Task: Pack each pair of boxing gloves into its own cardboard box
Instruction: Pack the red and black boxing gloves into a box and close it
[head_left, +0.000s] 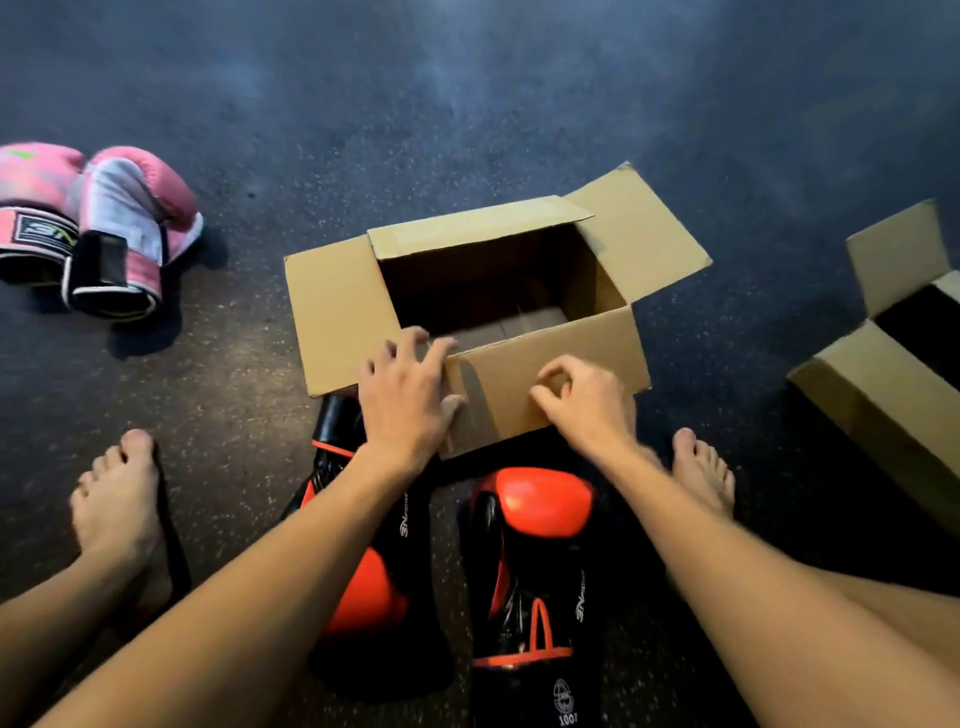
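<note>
Head-worn wide view, steeply downward, close over the central cardboard box (605, 340).

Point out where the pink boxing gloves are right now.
In the head view, the pink boxing gloves lie together on the dark floor at the far left, clear of the open cardboard box in the middle.
</note>
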